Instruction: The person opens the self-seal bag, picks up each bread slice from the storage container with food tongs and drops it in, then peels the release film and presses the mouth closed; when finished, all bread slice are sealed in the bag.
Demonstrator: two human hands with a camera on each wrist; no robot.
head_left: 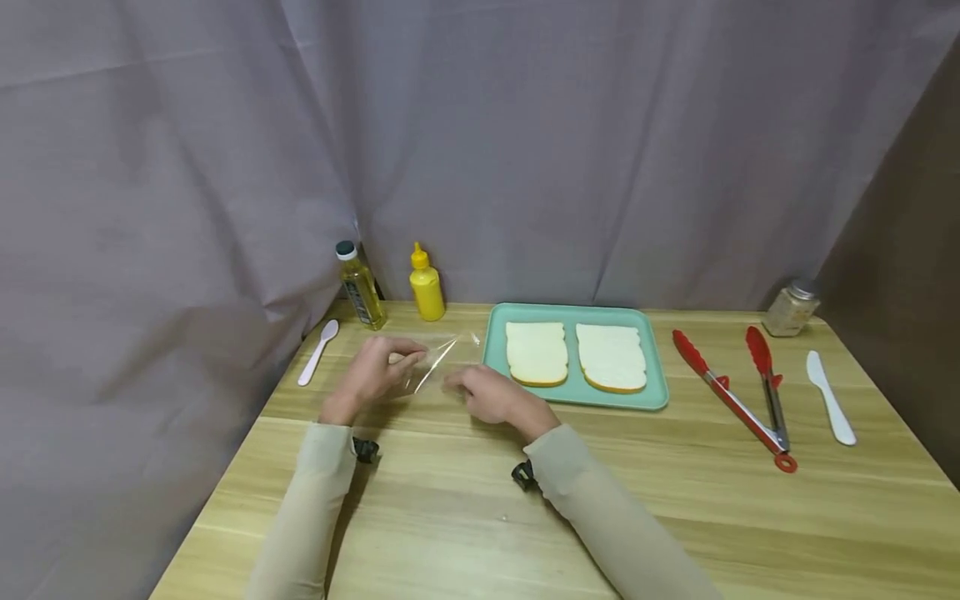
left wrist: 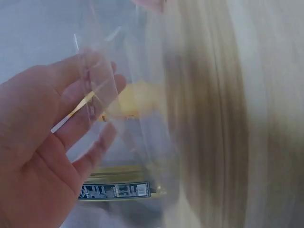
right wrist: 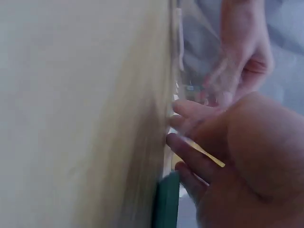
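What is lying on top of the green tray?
Two bread slices lie flat side by side on the green tray, not touching. The tray surface under them is covered, so it cannot be seen.

Lighting's soft and even from overhead, nothing harsh. The counter [head_left: 465, 500] is evenly bright, with only faint shadows tucked under the sleeves and just below each grip. Head view is sharp enough in the middle, though the curtain [head_left: 187, 167] bends a bit toward the edges, fisheye style. Both wrist views are rough: smeared wood grain beside the grip, washed-out pale patches, and the clear plastic bag [left wrist: 102, 90] throws little glints. The bottle label [left wrist: 114, 191] stays readable-ish, the rest is mush.
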